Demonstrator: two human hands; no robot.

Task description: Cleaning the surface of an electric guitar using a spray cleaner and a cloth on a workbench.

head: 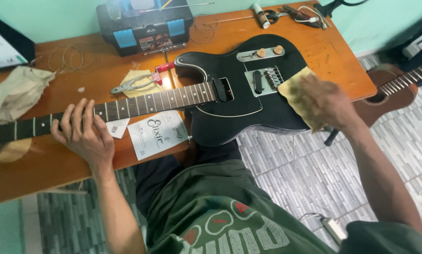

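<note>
A black electric guitar (230,101) lies across a wooden table (42,174), its dark fretted neck (140,103) pointing left. My left hand (82,134) grips the neck from below, fingers curled over the fretboard. My right hand (326,103) presses a yellowish cloth (295,91) against the lower right edge of the guitar body, beside the metal bridge (267,80). The right hand looks motion-blurred.
A black and blue toolbox (145,23) stands at the back. Pliers (133,84) rest on a folded cloth beside the neck. Paper string packets (157,134) lie under the neck. Coiled strings (65,56) and a beige rag (13,91) sit left. A second, brown guitar (392,89) stands right.
</note>
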